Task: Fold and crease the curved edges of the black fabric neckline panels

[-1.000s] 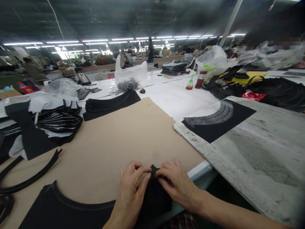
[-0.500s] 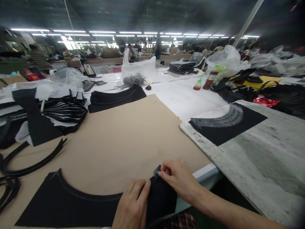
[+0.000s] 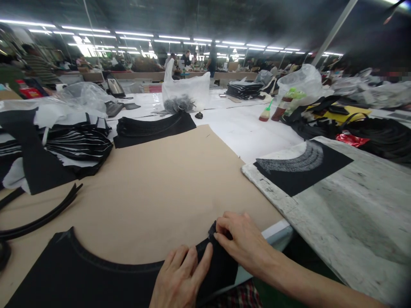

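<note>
On the near part of the beige sheet [image 3: 154, 184], a black curved piece [image 3: 93, 284] is being handled, and its hollow side is facing the middle of the sheet. At the near right corner of the sheet, the greyish end of the curved edge is being pinched between the thumb and the bent fingers of the right hand [image 3: 242, 239]. Just beside it, also at the near side of the sheet, the same piece is being pressed by the left hand [image 3: 184, 273], whose fingers are being laid on it loosely extended, not closed. At the left part of the sheet, black strips [image 3: 48, 221] are lying in a curve. Along its far edge, a second black piece [image 3: 154, 128] is lying. To the right of the sheet, a black piece with grey marks [image 3: 332, 164] is being supported by a grey board [image 3: 362, 218].
</note>
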`<action>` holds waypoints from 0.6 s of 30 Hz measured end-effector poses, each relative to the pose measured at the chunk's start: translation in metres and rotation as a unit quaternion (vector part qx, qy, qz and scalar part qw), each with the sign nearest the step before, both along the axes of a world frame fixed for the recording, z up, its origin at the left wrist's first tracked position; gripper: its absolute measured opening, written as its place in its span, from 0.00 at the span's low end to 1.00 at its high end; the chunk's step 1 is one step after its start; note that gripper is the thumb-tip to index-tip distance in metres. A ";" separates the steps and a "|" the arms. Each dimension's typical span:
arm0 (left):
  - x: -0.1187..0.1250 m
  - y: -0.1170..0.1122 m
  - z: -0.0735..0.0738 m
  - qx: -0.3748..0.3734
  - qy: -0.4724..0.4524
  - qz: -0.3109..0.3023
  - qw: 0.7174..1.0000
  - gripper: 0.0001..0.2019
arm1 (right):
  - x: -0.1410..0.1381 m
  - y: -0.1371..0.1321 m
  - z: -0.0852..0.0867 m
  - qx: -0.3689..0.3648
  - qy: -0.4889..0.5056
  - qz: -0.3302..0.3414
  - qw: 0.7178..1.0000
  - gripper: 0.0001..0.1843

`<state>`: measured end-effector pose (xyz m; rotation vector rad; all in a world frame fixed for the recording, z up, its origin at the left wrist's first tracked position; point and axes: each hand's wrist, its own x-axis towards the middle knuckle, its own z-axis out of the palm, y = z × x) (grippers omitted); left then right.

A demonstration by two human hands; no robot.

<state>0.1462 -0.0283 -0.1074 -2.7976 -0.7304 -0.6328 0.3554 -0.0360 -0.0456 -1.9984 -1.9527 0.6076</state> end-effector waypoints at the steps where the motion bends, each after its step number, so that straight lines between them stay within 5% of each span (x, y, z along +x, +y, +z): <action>1: 0.001 0.000 0.000 -0.003 -0.002 0.004 1.000 0.22 | -0.001 0.000 0.000 0.000 -0.012 0.000 1.000 0.08; 18: 0.002 -0.001 -0.004 -0.016 -0.007 0.026 1.000 0.21 | 0.004 0.004 0.000 -0.024 0.034 -0.048 0.998 0.05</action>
